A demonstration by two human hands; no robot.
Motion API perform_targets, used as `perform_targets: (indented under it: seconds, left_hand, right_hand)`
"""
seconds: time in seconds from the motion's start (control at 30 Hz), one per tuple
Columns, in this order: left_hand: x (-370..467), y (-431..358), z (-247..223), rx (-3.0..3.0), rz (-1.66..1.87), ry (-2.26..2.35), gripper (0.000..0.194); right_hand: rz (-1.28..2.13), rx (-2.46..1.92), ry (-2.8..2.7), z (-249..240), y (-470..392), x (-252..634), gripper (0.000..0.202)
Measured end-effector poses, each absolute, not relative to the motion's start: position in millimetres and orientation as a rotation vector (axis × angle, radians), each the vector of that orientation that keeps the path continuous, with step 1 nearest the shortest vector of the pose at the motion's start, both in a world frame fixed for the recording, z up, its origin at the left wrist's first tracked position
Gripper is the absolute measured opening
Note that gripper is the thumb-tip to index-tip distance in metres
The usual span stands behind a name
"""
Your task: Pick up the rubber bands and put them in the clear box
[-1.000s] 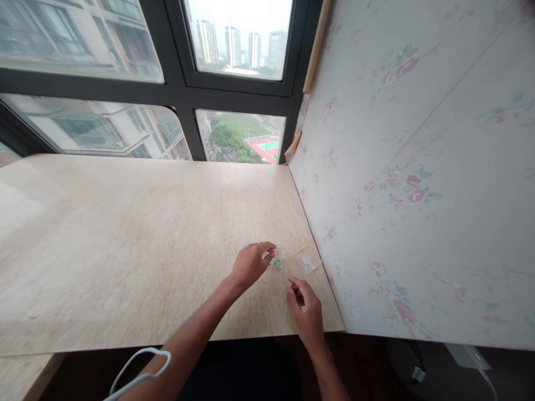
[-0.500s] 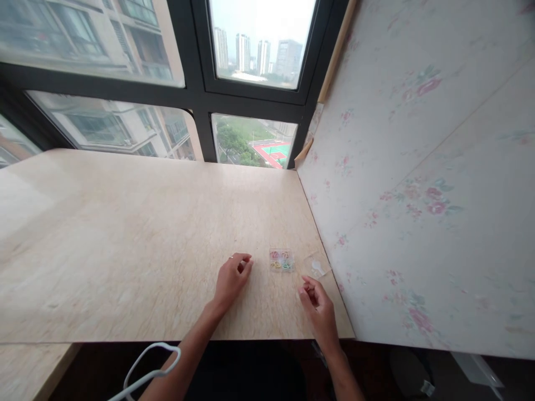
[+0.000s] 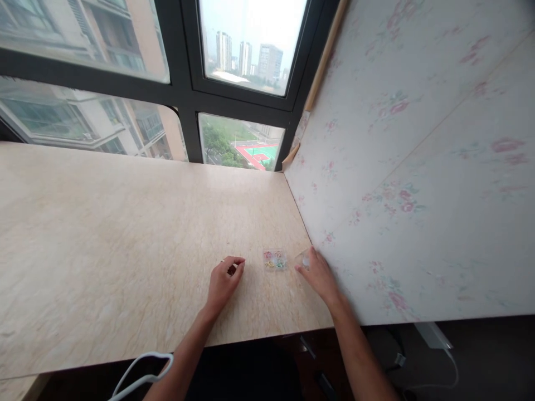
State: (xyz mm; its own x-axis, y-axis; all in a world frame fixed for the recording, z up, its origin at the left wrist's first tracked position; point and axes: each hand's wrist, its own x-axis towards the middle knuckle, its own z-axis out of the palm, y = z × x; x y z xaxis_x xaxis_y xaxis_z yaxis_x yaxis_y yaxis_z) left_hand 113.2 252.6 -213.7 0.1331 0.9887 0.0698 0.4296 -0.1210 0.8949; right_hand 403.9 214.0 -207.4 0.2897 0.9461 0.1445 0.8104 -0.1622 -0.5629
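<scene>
On the marble-patterned ledge lies a small clear plastic box, its compartments holding little coloured rings in pink, yellow, orange and green. To the left of the box rests my left hand, thumb and index fingertips pinched together; whatever may be between them is too small to make out. My right hand reaches over a clear plastic lid beside the wall. Its thumb lies at the near edge and the fingers at the far edge, gripping the lid, and the hand hides part of it.
A flower-patterned wall rises close on the right. Dark-framed windows stand behind the ledge. A white loop hangs by my left forearm. Below the front edge, a white device with a cable shows at the right.
My right hand has moved forward from in front of the lid onto it. My left hand keeps its pinch beside the box. The view has turned slightly to the right.
</scene>
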Motion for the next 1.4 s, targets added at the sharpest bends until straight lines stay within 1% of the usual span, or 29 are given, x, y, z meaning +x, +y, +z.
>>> perform_targets:
  seconds: [0.13,0.2,0.27,0.4,0.43,0.53,0.63,0.67,0.7,0.8,0.83,0.87,0.9,0.97,1.03,1.07,1.13,1.17,1.23,1.3,1.4]
  left_hand:
    - [113,252,-212,1.656,0.964,1.380,0.024]
    - [113,252,-211,1.659,0.972,1.378,0.024]
    - [113,251,-211,1.654,0.975,1.375,0.024]
    - [113,249,-212,1.606,1.006,1.371,0.024]
    - [113,247,-211,1.594,1.021,1.371,0.024]
    - [115,241,-199,1.606,1.080,1.336,0.020]
    - [119,233,-174,1.677,1.172,1.209,0.017]
    - [121,231,-163,1.716,1.196,1.149,0.020]
    - [124,230,-153,1.760,1.206,1.089,0.028]
    - [131,230,-129,1.887,1.171,0.939,0.068]
    - [133,230,-125,1.918,1.146,0.906,0.078]
    - [135,231,-122,1.939,1.118,0.880,0.084]
    - [136,232,-121,1.952,1.093,0.860,0.085]
    - [138,232,-122,1.961,1.067,0.842,0.080]
    - [138,231,-124,1.957,1.076,0.856,0.075]
    - [137,232,-125,1.958,1.082,0.878,0.075]
    - [135,233,-127,1.970,1.059,0.934,0.077]
    - [134,236,-129,1.984,1.025,0.959,0.078]
    - [133,242,-133,2.020,0.934,0.983,0.079]
    - [134,251,-139,2.046,0.850,0.972,0.080]
    - [141,265,-152,2.039,0.769,0.939,0.081]
  right_hand:
    - [0.371,-2.056,-1.527,-192,217,398,0.072]
    - [0.469,-1.996,-1.398,-176,214,392,0.076]
    - [0.700,-1.822,-1.168,-158,208,384,0.078]
    - [1.328,-1.254,-0.706,-123,199,368,0.061]
    - [1.450,-1.152,-0.638,-117,197,364,0.061]
    - [1.688,-0.958,-0.499,-108,194,353,0.062]
    - [1.798,-0.880,-0.464,-110,194,341,0.063]
    - [1.816,-0.875,-0.477,-111,194,337,0.064]
    - [1.830,-0.873,-0.492,-111,194,333,0.064]
    - [1.873,-0.847,-0.496,-110,195,320,0.064]
    - [1.891,-0.832,-0.484,-110,196,316,0.064]
    - [1.906,-0.821,-0.475,-109,196,312,0.064]
    - [1.914,-0.820,-0.477,-109,196,309,0.065]
    - [1.916,-0.857,-0.523,-110,196,305,0.068]
    - [1.838,-0.964,-0.609,-114,195,307,0.070]
    - [1.722,-1.032,-0.672,-117,193,309,0.068]
    - [1.354,-1.150,-0.862,-120,190,319,0.061]
    - [1.152,-1.189,-0.986,-122,188,326,0.062]
    - [0.852,-1.267,-1.275,-123,186,340,0.076]
    - [0.756,-1.395,-1.566,-125,188,353,0.084]
    - [0.766,-1.545,-1.848,-135,199,367,0.085]
